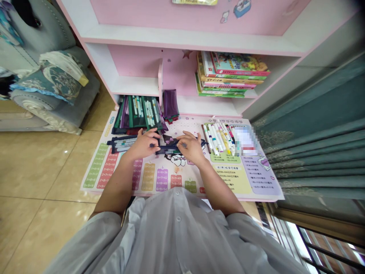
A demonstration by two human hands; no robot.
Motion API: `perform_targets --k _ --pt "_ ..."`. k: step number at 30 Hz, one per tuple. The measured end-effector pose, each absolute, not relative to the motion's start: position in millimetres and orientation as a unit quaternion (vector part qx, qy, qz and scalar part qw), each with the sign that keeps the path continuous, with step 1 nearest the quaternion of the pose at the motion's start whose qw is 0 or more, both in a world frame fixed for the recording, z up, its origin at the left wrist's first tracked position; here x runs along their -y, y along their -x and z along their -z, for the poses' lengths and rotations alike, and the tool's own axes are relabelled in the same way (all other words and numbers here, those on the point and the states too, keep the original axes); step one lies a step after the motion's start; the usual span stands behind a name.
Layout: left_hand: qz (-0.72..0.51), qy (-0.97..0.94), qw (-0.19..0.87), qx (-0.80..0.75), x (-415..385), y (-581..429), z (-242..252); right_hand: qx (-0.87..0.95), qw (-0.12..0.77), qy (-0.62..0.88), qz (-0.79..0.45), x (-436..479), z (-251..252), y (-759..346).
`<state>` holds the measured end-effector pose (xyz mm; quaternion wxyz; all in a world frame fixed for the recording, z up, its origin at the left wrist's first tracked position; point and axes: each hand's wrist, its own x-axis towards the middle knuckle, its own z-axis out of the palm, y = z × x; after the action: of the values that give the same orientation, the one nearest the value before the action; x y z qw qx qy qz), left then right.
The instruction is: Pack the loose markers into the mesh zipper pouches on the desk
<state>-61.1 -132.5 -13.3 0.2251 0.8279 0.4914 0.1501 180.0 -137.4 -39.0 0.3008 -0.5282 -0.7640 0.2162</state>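
My left hand point(144, 145) pinches the near edge of a dark blue zip pouch point(169, 147) on the printed desk mat. At the pouch's other end, my right hand point(192, 147) has its thumb and fingers closed on the same edge. What lies inside this pouch is mostly hidden by the hands. Left of my left hand, and partly under it, is a dark blue mesh pouch point(123, 144) with markers in it. To the right of my right hand lies a loose row of white markers point(218, 137), some with coloured caps.
Several green and purple mesh pouches point(138, 112) with markers lie at the back left. A purple pouch point(170, 102) leans by the shelf divider point(160, 82). Stacked books point(230, 74) fill the shelf's right side. A blurred white object point(245, 140) lies right of the markers.
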Motion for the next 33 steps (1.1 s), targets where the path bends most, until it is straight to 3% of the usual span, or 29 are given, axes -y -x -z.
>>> perform_targets --k 33 --pt "-0.144 -0.823 0.22 -0.504 131 66 12 0.735 0.306 0.568 -0.21 134 33 -195"
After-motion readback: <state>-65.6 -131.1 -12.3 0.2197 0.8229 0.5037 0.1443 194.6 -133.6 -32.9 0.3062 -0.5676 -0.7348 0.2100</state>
